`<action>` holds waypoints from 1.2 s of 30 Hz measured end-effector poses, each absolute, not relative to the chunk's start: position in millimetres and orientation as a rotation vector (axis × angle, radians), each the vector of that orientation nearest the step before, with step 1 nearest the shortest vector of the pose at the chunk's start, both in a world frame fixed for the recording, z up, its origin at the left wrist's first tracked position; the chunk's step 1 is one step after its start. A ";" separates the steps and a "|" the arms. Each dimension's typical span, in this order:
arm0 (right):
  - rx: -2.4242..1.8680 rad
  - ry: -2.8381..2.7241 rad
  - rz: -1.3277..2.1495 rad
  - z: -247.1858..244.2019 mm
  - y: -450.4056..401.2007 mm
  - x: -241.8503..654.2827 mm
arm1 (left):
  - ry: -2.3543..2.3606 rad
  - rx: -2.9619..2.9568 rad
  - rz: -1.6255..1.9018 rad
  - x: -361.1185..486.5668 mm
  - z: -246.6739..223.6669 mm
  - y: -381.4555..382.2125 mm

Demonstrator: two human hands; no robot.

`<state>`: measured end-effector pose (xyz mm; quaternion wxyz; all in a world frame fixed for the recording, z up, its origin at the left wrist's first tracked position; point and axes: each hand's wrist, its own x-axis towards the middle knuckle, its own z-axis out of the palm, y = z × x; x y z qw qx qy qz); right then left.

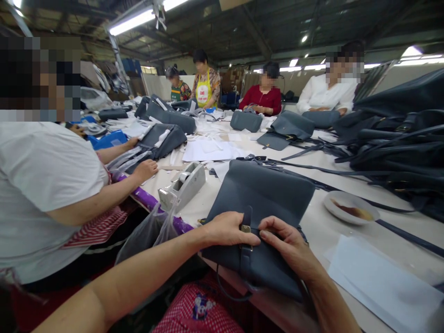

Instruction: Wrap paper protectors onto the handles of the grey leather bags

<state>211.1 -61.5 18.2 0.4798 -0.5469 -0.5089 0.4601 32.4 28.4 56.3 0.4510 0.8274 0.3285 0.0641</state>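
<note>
A dark blue leather handbag (267,185) leans on the table edge and my lap, its flap lying over the front. Down the middle of it runs a narrow strap with a brass buckle (245,229). My left hand (227,230) grips the bag at the buckle, its thumb along the flap's lower edge and its other fingers partly hidden. Just right of the buckle, my right hand (287,243) is closed in a pinch at the same edge. Whether anything small sits between those fingertips cannot be made out. A thin dark strap hangs below the bag.
A grey tape dispenser (183,185) stands left of the bag. To the right are a shallow dish (350,208) with brown residue and white paper sheets (381,277). Dark bags (398,134) pile up at far right. A co-worker (52,185) sits close on my left; others work across the table.
</note>
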 end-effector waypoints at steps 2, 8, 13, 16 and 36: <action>-1.338 -1.244 1.135 20.0 -61.2 210.2 | 0.730 1.952 0.136 30.7 53.1 32.6; -1.325 -1.222 1.178 22.2 -60.5 208.9 | 0.581 1.750 0.035 30.6 53.2 39.4; -1.300 -1.215 1.176 18.9 -59.5 209.1 | 0.511 1.669 -0.017 28.0 54.5 44.3; -1.292 -1.210 1.163 17.9 -59.8 209.1 | 0.509 1.648 -0.076 26.3 53.7 49.5; -1.274 -1.234 1.148 14.6 -59.0 209.8 | 0.512 1.723 -0.010 28.2 53.6 43.8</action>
